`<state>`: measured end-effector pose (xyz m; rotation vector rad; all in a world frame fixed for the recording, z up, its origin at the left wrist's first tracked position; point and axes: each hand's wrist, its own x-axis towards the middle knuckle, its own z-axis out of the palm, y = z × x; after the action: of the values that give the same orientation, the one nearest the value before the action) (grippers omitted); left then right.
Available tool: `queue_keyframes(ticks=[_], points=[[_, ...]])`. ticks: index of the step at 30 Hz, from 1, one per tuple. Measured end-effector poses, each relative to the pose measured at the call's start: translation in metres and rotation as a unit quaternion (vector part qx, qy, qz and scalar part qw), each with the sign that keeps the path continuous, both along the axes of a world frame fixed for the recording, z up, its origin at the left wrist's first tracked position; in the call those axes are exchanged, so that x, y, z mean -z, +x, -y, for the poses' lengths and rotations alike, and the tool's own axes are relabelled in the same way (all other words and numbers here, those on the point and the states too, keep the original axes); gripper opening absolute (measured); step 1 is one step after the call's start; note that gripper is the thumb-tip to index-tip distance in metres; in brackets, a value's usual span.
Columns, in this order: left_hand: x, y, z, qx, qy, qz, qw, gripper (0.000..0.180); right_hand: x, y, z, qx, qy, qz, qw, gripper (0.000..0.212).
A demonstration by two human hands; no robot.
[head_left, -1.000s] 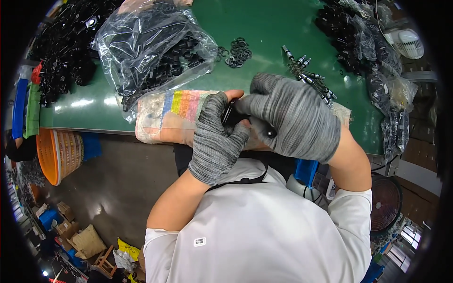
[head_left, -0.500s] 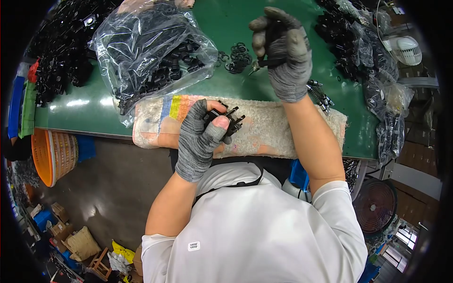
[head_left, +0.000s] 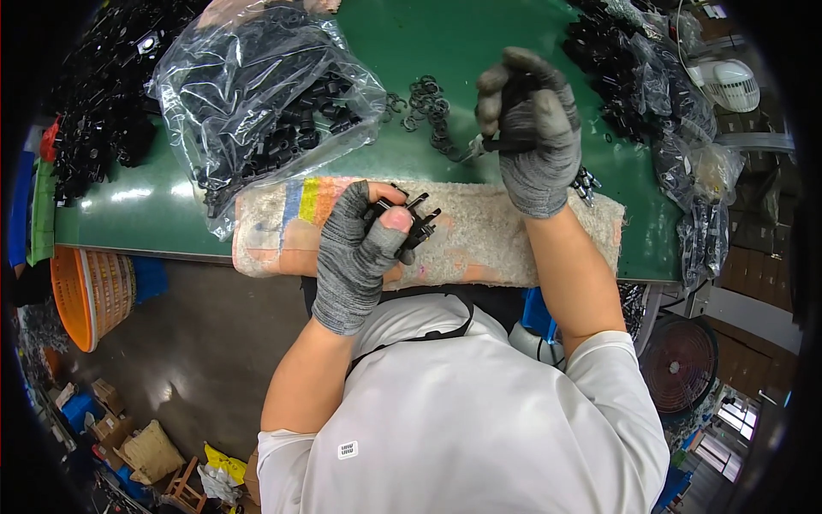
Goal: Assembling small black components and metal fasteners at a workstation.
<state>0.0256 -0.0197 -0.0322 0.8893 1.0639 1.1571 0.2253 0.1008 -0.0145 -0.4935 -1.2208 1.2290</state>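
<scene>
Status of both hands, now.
Left hand: closed, holding a black pronged part.
Right hand: fingers curled, holding a black-handled tool.

gap: between plastic bag (head_left: 248, 94) and right grip (head_left: 539, 141) | in way: black rings (head_left: 426, 104)

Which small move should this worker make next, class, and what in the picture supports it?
Probably bring the thin-tipped tool to the dark rings on the table: the right hand holds it with its tip close beside them, while the left hand holds a black pronged part over the cloth.
</scene>
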Motion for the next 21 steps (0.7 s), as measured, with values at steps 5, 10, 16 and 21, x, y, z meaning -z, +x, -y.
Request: queue_keyframes(ticks=[5, 10, 16, 21], points=[[0.009, -0.001, -0.002, -0.006, 0.009, -0.006, 1.000, 0.045, 0.000, 0.006, -0.009, 0.018, 0.056, -0.051, 0.997, 0.042], [0.013, 0.000, -0.004, 0.001, 0.017, -0.018, 1.000, 0.049, 0.006, 0.010, -0.012, 0.010, 0.064, -0.039, 0.997, 0.051], [0.022, 0.005, -0.005, 0.002, 0.030, -0.016, 0.999, 0.052, 0.011, 0.013, -0.007, 0.039, 0.018, -0.015, 0.999, 0.043], [0.013, 0.008, -0.010, -0.001, 0.031, -0.018, 0.999, 0.053, -0.017, 0.012, -0.021, -0.014, -0.047, -0.111, 0.993, 0.032]])
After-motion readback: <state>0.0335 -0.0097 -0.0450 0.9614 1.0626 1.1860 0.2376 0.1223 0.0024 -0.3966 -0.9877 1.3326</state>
